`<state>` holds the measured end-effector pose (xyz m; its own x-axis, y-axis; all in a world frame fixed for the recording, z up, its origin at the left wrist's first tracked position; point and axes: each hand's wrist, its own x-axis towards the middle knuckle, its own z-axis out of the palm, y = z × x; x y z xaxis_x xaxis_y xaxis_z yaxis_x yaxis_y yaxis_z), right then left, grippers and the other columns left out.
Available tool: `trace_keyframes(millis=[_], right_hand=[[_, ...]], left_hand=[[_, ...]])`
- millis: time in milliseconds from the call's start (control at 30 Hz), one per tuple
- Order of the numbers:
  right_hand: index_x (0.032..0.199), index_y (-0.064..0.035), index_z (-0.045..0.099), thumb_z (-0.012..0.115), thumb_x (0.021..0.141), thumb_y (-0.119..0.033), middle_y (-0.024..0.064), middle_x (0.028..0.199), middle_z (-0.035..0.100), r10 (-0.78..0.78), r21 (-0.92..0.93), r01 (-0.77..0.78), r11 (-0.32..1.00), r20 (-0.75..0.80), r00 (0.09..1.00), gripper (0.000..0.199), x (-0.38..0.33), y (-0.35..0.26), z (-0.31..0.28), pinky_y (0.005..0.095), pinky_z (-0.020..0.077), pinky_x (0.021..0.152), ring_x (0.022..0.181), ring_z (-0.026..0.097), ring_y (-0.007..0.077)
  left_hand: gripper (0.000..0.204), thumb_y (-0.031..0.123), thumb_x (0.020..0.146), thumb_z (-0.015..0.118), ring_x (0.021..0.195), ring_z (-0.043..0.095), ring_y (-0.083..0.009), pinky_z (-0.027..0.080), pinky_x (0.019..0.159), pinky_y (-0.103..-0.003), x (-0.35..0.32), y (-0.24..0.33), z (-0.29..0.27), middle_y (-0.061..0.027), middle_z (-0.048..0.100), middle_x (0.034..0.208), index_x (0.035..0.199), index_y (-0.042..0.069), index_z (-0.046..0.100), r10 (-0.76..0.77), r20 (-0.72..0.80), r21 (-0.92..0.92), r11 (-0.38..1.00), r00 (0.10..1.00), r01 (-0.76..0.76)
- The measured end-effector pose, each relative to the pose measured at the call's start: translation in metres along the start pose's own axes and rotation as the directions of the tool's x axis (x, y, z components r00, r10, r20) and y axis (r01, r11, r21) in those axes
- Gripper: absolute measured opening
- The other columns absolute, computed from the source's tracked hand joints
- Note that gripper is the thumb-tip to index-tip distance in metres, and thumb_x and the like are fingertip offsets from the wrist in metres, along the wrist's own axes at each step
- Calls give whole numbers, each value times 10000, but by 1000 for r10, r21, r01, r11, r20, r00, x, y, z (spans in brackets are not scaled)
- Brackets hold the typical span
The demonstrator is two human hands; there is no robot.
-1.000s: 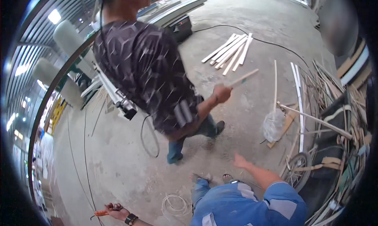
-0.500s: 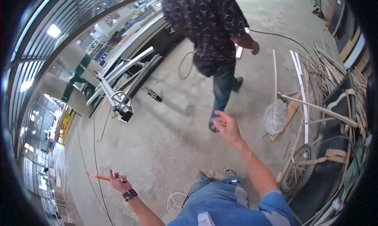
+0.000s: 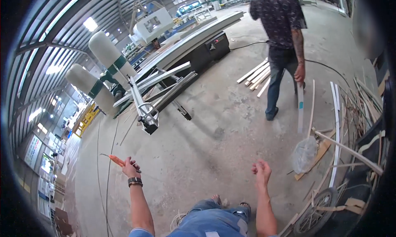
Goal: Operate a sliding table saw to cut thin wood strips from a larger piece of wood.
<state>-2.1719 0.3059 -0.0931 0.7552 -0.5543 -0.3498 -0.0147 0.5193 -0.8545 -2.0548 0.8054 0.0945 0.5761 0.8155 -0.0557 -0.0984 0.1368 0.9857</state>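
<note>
My left hand [image 3: 131, 168] is closed round the orange handle of a slim tool [image 3: 117, 160]. Its thin, slightly bent metal tip points out to the left; the exact kind is too small to tell. A dark watch sits on that wrist. Out in front of my body on the other side, my right hand [image 3: 261, 171] has its fingers curled in, and nothing shows in them. It hovers over the concrete floor, touching nothing. A clear plastic bag [image 3: 304, 155] lies on the floor to its right.
Ahead, a person [image 3: 279, 39] holds a long pale strip [image 3: 300, 109] pointing down. Wooden strips [image 3: 256, 75] lie beyond. A sliding table saw [image 3: 198, 51] stands ahead left, its metal arm [image 3: 144, 109] jutting out. Scrap wood, long white strips [image 3: 336, 129] and a spoked wheel [image 3: 315, 210] line the right.
The person ahead has walked farther away to the right, and the pale strip now shows. My right hand has come down and its fingers have curled in. My left hand still holds the tool.
</note>
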Motion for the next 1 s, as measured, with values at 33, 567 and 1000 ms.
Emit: trace_keyframes(millis=[33, 567, 1000], right_hand=[[1202, 8, 578, 571, 925, -97, 116, 920, 694, -4, -9, 4, 1000, 13, 1000, 296, 7, 0, 6, 266, 521, 590, 680, 628, 129], [1242, 0, 595, 609, 954, -132, 104, 982, 707, 199, -368, 32, 929, 572, 796, 317, 147, 77, 298, 283, 562, 699, 816, 692, 157], [1250, 4, 590, 611, 939, -132, 122, 1000, 700, 244, -686, -129, 716, 73, 967, 340, 296, 56, 239, 299, 565, 672, 794, 696, 178]], left_hand=[[120, 174, 875, 637, 400, 399, -113, 328, 366, -264, 6, -4, 1, 5, 478, 606, 879, 106, 538, -46, 19, -21, 999, 999, 46], [256, 322, 855, 615, 413, 430, -146, 316, 358, -289, 314, -149, 63, -83, 666, 826, 906, 71, 604, -278, -70, 159, 945, 958, 286], [421, 341, 868, 650, 710, 633, -238, 483, 659, -410, 400, -208, 169, -134, 687, 753, 874, -75, 715, 236, -190, 706, 707, 953, -35]])
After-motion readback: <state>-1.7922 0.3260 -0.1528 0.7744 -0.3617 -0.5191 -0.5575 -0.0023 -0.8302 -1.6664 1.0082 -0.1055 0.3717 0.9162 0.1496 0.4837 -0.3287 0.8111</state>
